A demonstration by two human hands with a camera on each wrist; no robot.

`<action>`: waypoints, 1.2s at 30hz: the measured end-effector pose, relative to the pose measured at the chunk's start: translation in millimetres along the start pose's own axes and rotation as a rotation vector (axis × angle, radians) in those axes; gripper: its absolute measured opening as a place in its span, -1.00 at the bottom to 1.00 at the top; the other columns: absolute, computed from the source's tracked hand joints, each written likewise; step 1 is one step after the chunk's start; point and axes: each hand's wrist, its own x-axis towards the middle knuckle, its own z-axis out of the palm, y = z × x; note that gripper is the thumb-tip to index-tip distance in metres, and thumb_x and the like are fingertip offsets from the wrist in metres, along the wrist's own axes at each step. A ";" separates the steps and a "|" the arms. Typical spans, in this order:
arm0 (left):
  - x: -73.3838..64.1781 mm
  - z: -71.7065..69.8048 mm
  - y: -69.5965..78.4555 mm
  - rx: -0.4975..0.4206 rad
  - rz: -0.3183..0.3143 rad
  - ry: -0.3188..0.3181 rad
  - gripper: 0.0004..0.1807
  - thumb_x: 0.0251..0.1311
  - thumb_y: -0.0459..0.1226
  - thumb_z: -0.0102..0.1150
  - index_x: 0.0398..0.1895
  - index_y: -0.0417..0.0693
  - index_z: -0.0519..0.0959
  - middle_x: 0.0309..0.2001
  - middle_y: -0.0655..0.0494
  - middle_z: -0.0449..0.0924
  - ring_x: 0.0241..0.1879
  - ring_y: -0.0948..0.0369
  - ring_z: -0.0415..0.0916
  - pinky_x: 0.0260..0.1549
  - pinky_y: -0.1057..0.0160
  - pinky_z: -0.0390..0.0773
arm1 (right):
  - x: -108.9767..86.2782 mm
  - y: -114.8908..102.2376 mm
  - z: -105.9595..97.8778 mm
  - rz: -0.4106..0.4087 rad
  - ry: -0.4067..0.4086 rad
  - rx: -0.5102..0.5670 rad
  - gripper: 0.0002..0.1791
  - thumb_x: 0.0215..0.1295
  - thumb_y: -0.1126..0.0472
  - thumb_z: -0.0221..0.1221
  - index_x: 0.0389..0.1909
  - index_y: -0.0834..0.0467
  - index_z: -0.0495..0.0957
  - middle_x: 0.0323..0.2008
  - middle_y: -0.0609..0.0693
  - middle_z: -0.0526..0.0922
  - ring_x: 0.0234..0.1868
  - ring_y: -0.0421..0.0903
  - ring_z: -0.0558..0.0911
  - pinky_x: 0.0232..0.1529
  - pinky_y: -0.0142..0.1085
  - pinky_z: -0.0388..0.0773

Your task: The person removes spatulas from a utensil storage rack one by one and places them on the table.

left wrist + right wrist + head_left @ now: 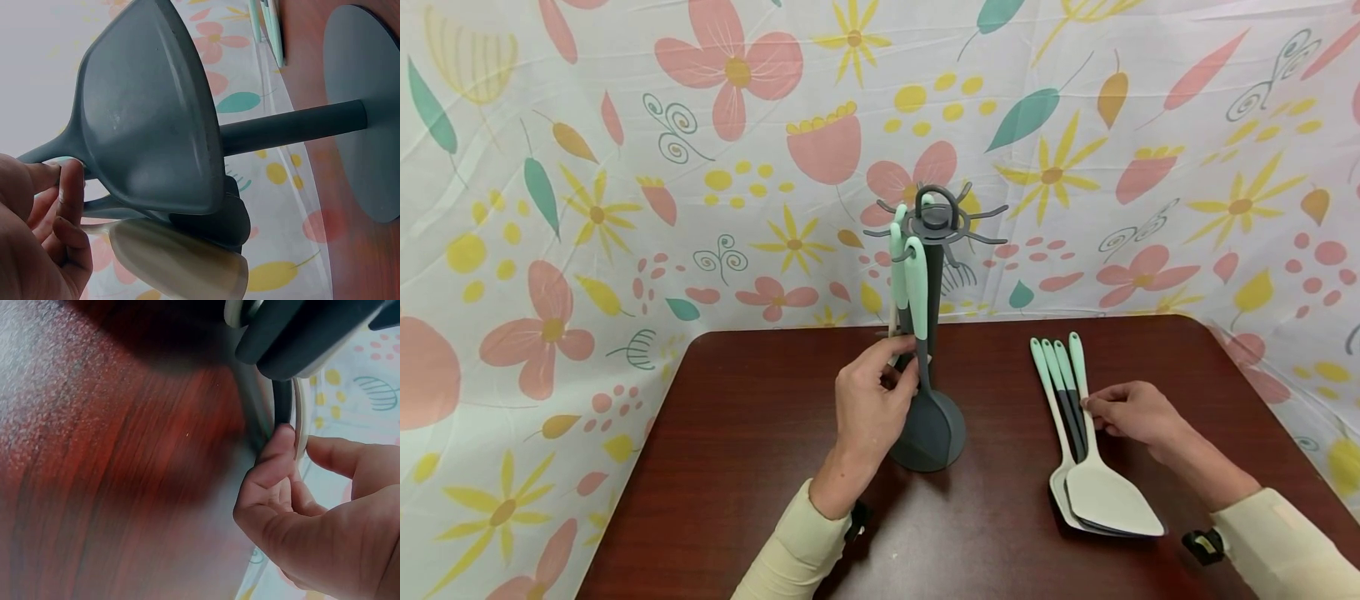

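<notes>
In the middle of the frame, a tall gray stand (pixel 935 283) is on the table (pixel 760 433), and a gray spatula (pixel 150 112) hangs from it by the top of its handle, so its wide end can dangle down without touching the round base (pixel 365 162). The left hand (pixel 872 392) pinches the thin neck of that spatula, maybe so it will not swing into the cream spoon (pixel 181 256) hanging by it. At the right of the frame, the right hand (pixel 1138 417) pinches the neck of a white spatula (pixel 1108 496), the top one of a small pile (I cannot tell if its fingers grip the dark handle next to it too). The pile's green handles point up the frame, side by side, likely because the wide ends fit together that way.
</notes>
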 end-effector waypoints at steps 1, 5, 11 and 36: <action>-0.1 0.0 -0.2 -0.001 -0.002 0.000 -0.76 0.41 -0.31 0.38 0.09 0.04 0.75 -0.08 0.13 0.79 -0.55 0.31 0.61 -0.55 0.40 0.59 | 0.2 0.3 0.0 -0.001 0.001 -0.003 -0.55 0.63 0.16 0.13 0.10 0.55 0.62 -0.31 0.04 0.73 -0.30 -0.10 0.68 -0.30 -0.28 0.71; 0.0 -0.7 0.2 0.002 -0.001 -0.001 -0.77 0.42 -0.31 0.37 0.09 0.03 0.75 -0.08 0.13 0.79 -0.54 0.32 0.60 -0.55 0.40 0.59 | 0.7 1.6 0.3 0.002 0.001 -0.008 -0.55 0.63 0.16 0.13 0.09 0.54 0.63 -0.32 0.04 0.73 -0.30 -0.10 0.68 -0.30 -0.28 0.70; -0.6 -0.3 -0.8 0.003 0.000 -0.001 -0.78 0.42 -0.32 0.37 0.08 0.03 0.75 -0.10 0.14 0.79 -0.54 0.34 0.59 -0.55 0.40 0.59 | 1.0 4.0 0.8 0.008 -0.001 -0.012 -0.56 0.63 0.17 0.12 0.10 0.55 0.63 -0.32 0.05 0.73 -0.30 -0.10 0.68 -0.31 -0.28 0.70; 0.2 -0.3 -1.5 -0.004 0.008 -0.004 -0.78 0.43 -0.31 0.36 0.08 0.02 0.75 -0.11 0.13 0.79 -0.55 0.35 0.59 -0.55 0.41 0.59 | -0.4 6.8 -0.5 0.054 -0.010 -0.012 -0.47 0.61 0.04 0.18 0.06 0.53 0.64 -0.33 0.04 0.72 -0.26 -0.07 0.70 -0.27 -0.25 0.73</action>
